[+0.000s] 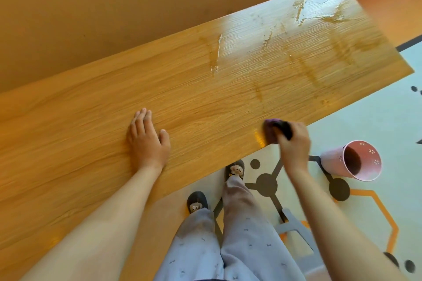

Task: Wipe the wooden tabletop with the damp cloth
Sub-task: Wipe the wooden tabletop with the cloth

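Honey-coloured wood-grain tabletop [91, 121] is running along an orange wall, wet streaks [319, 18] glistening on its far right part. Crumpled purple-and-dark damp cloth [272, 130] is sitting at the tabletop's near edge, the right hand [294, 143] gripping it with curled fingers. The left hand [146, 141] is resting flat on the wood, fingers straight and close together, and a pink flower-dotted bucket [351, 161] is sitting on the patterned floor nearby.

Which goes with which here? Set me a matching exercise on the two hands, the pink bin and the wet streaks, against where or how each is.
1. left hand
2. right hand
3. pink bin
4. wet streaks

A. on the floor
B. far right part of the tabletop
C. flat on the tabletop, holding nothing
D. gripping the cloth at the tabletop's near edge

Pairs: 1-C, 2-D, 3-A, 4-B
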`<state>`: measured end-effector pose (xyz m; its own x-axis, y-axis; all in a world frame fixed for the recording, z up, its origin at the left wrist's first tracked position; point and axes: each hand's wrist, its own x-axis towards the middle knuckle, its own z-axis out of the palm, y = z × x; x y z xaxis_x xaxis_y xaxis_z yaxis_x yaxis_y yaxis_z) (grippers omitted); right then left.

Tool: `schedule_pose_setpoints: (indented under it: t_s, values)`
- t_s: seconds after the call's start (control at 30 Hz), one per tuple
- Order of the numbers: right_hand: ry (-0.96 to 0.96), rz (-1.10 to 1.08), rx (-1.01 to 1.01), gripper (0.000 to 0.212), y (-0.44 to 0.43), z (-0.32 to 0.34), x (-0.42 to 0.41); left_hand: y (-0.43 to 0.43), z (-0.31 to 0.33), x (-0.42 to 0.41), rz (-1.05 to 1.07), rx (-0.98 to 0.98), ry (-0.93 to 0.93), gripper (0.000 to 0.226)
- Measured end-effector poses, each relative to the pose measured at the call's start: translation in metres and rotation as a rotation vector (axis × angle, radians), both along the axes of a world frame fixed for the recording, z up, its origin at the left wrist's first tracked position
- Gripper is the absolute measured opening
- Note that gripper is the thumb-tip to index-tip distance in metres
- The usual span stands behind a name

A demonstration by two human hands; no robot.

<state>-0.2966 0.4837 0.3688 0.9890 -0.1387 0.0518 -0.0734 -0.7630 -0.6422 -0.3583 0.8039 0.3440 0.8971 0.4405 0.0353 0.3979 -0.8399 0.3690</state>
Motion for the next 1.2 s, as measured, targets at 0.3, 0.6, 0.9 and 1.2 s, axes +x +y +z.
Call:
schedule_pose_setpoints:
  t_s: [0.3,0.6,0.9,1.2]
  values:
    - [0.047,-0.013,0.027,0.009,0.015,-0.001,0.007,-0.003,0.005,0.005,0.028,0.017,0.050,0.063]
    - [0.062,0.383,0.100,0.011,0.056,0.001,0.012,-0.005,0.008,0.006,0.051,0.022,0.072,0.063]
    - [0.045,-0.042,0.049,0.011,0.006,0.002,0.064,-0.007,0.010,0.008,0.055,0.032,0.076,0.064]
    - [0.105,0.540,0.107,0.014,0.129,0.001,0.027,-0.006,0.010,0.007,0.050,0.041,0.107,0.063]
